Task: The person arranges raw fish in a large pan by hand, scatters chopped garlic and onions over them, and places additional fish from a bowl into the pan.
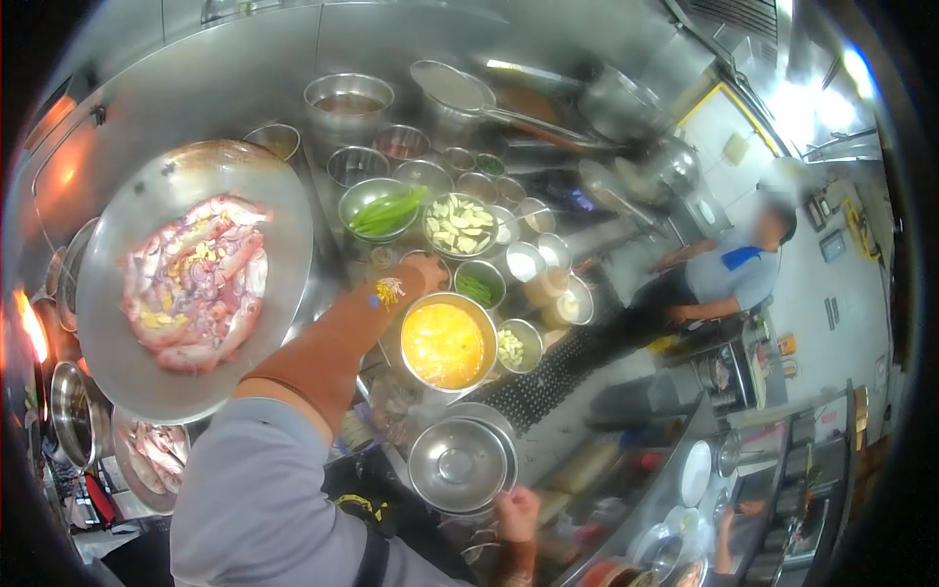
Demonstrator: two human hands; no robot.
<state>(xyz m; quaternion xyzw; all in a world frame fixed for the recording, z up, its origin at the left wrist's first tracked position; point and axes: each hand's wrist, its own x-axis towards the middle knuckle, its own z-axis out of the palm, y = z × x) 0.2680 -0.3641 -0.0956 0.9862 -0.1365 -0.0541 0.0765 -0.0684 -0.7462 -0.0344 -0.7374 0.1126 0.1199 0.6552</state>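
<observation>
My left hand (425,274) reaches across the counter with its fingers curled. It is between a bowl of pale slices (460,225) and a steel pot of yellow-orange liquid (443,340); what it grips, if anything, is hidden. Close by are a bowl of long green vegetable pieces (386,213) and a bowl of cut green stalks (478,285). At the lower right, my right hand (518,514) is closed beside stacked steel bowls (457,465), its contents unseen. Left of my arm, a large wok (103,264) holds pink raw fish (196,284) with yellow slices.
A flame (34,328) burns at the far left, above a steel pan (78,416). More fish lie in a metal bowl (156,455) below the wok. Several seasoning bowls and a ladle (533,122) line the back. A co-worker (734,264) stands at the right, beyond a perforated mat (548,382).
</observation>
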